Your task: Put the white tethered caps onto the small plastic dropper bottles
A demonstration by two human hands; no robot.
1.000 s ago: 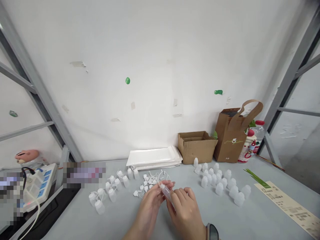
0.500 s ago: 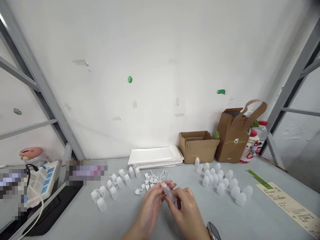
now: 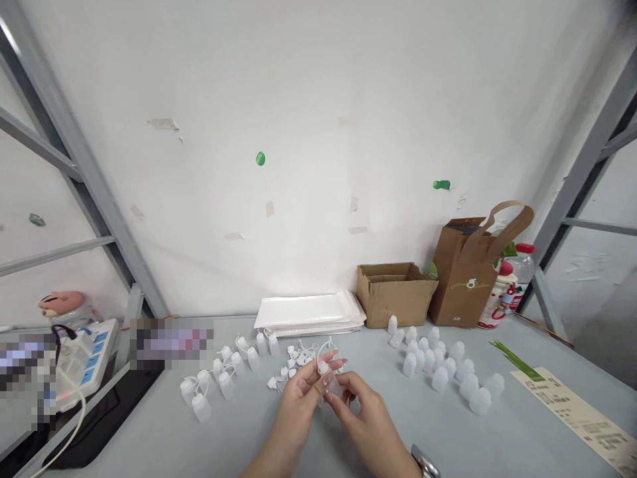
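Between my hands is a small translucent squeeze bottle (image 3: 334, 392), tilted, with a white cap piece (image 3: 323, 366) and its looped strap at the top. My left hand (image 3: 298, 401) pinches it near the neck, thumb across the front and other fingers partly spread behind. Lower down, the fingers of my right hand (image 3: 365, 408) grip the bottle's body. Just beyond my left hand lies a loose pile of white strapped caps (image 3: 292, 365). Several bottles with caps and straps (image 3: 202, 406) stand to the left. On the right are several bottles without straps (image 3: 440, 379).
Against the wall are a stack of white envelopes (image 3: 308, 313), an open cardboard box (image 3: 395, 302) and a brown paper bag (image 3: 458, 292). A printed sheet (image 3: 572, 411) lies at the right. At the left are a power strip (image 3: 87, 365) and a black pad (image 3: 114, 411).
My left thumb has moved up across the front of the bottle near its neck, and the left fingers have shifted. Both hands stay on the bottle. The view has shifted slightly.
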